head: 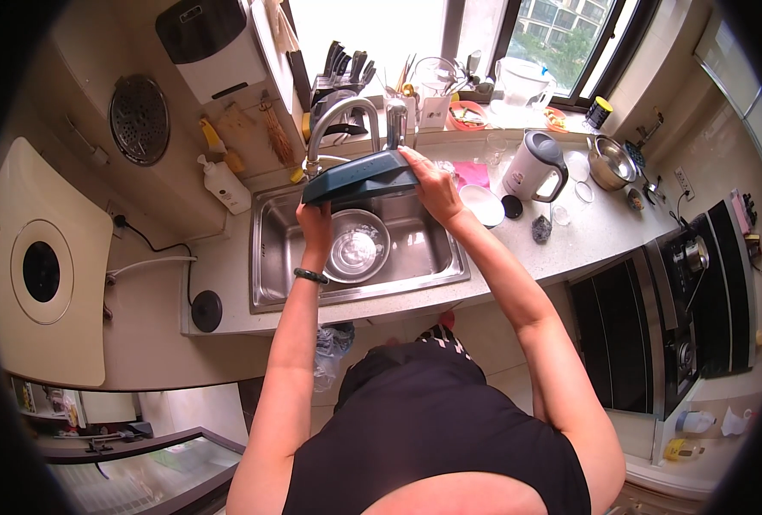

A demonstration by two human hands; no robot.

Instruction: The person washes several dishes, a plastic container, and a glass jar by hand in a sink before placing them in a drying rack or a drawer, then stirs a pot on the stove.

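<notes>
Between my two hands a dark teal plastic tray-like object point(361, 177) is held up over the far edge of the sink, under the faucets. My left hand point(315, 219) grips its left end from below. At its right end, my right hand point(431, 183) has the fingers over the upper corner. Wet spots show on its surface; its exact kind is unclear. Below it, a round metal basin point(356, 248) sits in the stainless steel sink point(429, 257), partly covered by my left hand. A curved metal faucet point(342, 106) and a second, shorter one point(396, 122) rise behind the object.
Right of the sink stand a white bowl point(482, 205), an electric kettle point(535, 167) and a steel pot point(612, 161). A soap bottle point(224, 183) is at the left. A knife block point(342, 80) and a water filter pitcher point(524, 84) line the windowsill. A plastic bag point(332, 354) hangs below the counter.
</notes>
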